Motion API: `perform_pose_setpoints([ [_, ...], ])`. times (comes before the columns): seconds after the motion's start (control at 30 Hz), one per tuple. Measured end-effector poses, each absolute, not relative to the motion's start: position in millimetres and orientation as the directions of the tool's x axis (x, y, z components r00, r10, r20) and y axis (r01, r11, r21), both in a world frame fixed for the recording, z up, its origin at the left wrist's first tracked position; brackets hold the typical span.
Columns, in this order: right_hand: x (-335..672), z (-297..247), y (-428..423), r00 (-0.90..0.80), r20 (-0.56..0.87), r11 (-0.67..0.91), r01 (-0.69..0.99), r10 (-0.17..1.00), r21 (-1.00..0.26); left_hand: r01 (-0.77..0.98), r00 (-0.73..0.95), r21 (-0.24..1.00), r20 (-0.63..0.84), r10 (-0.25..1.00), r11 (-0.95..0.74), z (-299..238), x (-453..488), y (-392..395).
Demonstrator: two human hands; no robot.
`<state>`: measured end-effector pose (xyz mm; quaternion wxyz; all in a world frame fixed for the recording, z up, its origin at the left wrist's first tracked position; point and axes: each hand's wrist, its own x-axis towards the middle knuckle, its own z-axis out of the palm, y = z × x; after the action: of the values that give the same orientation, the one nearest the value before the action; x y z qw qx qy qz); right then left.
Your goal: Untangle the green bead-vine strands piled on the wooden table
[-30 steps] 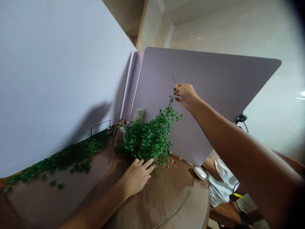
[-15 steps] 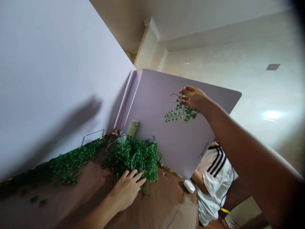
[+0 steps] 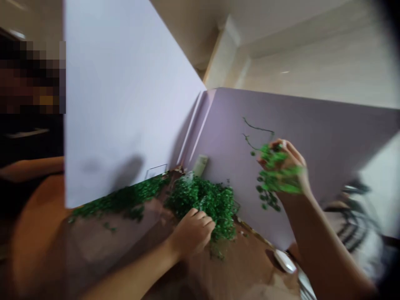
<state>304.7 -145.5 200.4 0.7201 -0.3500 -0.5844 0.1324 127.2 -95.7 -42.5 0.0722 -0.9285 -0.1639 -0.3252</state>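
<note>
My right hand (image 3: 289, 166) is raised in front of the purple panel and is closed on a green leafy sprig (image 3: 273, 175) whose thin bare stem curls up to the left. My left hand (image 3: 193, 231) rests on the brown table with its fingers curled at the edge of a heap of green leafy vine (image 3: 206, 200). The whole view is smeared by motion.
Two purple panels (image 3: 131, 104) stand upright and meet in a corner behind the heap. More green vine (image 3: 125, 200) lies along the left panel's foot. A white object (image 3: 284, 261) lies on the table (image 3: 243, 271) at the right. Another person's arm (image 3: 28, 168) shows at far left.
My right hand has come down and to the right with the sprig. My left hand's fingers have curled at the heap. The camera has swung left.
</note>
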Motion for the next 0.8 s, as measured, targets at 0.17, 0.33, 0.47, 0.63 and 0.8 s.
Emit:
perform_pose_setpoints([
  [0.17, 274.4, 116.0, -160.6, 0.243, 0.565, 0.578, 0.021, 0.788, -0.816, 0.457, 0.676, 0.034, 0.636, 0.372, -0.889, -32.7, 115.6, -79.6],
  [0.33, 252.1, 49.5, -148.0, 0.143, 0.473, 0.399, 0.36, 0.87, -0.843, 0.532, 0.537, 0.191, 0.677, 0.503, -0.825, -30.1, 102.0, -50.0],
  [0.47, 258.1, 3.1, -123.5, 0.149, 0.374, 0.284, 0.419, 0.916, -0.863, 0.57, 0.377, 0.36, 0.684, 0.624, -0.738, -32.1, 88.3, -25.8],
  [0.63, 276.3, -21.4, -111.4, 0.139, 0.262, 0.239, 0.16, 0.955, -0.958, 0.515, 0.205, 0.543, 0.674, 0.71, -0.663, -32.8, 73.5, -7.4],
  [0.8, 281.4, -16.7, -110.7, 0.054, 0.304, 0.294, 0.149, 0.951, -0.944, 0.428, 0.179, 0.644, 0.627, 0.758, -0.634, -14.5, 69.3, -11.7],
])
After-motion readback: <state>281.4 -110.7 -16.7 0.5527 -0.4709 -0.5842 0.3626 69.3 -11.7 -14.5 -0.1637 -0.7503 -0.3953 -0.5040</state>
